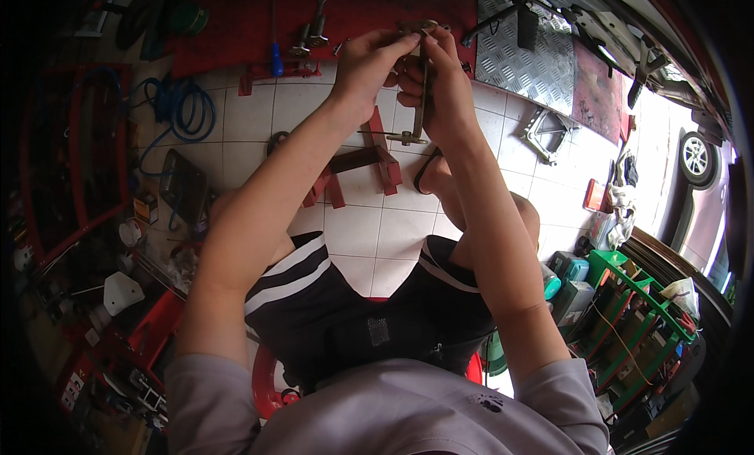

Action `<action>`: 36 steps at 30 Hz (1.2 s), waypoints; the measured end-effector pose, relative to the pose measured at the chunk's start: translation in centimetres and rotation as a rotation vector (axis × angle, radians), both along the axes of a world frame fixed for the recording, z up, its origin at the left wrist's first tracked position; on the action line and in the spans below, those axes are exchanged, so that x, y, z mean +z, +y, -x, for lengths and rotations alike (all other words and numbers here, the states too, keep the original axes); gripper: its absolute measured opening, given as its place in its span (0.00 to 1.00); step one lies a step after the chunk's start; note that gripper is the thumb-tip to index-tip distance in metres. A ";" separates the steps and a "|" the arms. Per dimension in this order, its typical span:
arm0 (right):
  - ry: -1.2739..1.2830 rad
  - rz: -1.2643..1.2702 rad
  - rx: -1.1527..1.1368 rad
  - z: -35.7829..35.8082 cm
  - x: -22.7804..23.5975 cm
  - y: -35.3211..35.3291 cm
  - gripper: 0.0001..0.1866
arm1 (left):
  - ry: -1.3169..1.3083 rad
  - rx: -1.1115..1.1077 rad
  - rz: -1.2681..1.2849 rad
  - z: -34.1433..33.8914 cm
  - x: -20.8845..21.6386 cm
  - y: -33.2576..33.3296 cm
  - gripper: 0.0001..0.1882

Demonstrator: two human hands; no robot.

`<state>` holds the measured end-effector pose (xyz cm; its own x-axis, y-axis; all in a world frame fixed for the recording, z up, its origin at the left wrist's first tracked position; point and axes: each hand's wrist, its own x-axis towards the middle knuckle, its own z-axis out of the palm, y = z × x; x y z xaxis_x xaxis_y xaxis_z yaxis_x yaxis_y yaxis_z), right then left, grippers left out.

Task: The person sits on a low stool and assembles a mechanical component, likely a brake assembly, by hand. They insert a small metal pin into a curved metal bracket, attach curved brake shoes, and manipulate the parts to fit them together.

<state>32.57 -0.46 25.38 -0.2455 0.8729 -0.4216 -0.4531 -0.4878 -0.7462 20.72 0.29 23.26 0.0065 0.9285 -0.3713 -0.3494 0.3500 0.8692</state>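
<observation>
Both hands are raised over the edge of a red platform [236, 34]. Between them is a long, narrow metal bracket [425, 101], upright in the picture, with a short cross-piece at its near end and a thin rod beside that. My right hand [448, 89] has its fingers curled round the bracket. At its far end, my left hand [369, 66] pinches with thumb and fingertips; the fingers partly hide what is there. On the platform to the left lie a blue-handled screwdriver [276, 60] and a pair of metal valve-like parts [316, 29].
Red metal stands [365, 160] are on the tiled floor below my hands. A coiled blue hose [184, 109] lies left, near a red cart [75, 148]. To the right are a checkered metal plate [514, 58], a silver frame [548, 133] and a green rack [640, 294].
</observation>
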 end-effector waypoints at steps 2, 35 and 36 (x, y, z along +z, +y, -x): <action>0.001 0.007 -0.002 0.0 0.1 0.0 0.09 | -0.007 0.005 0.017 0.0 -0.2 0.1 0.08; 0.020 -0.001 0.009 -0.6 0.5 0.3 0.09 | -0.469 0.008 0.173 1.1 -0.6 0.6 0.11; 0.032 -0.006 0.009 -0.7 0.4 0.4 0.09 | -0.510 0.004 0.183 1.2 -0.5 0.6 0.12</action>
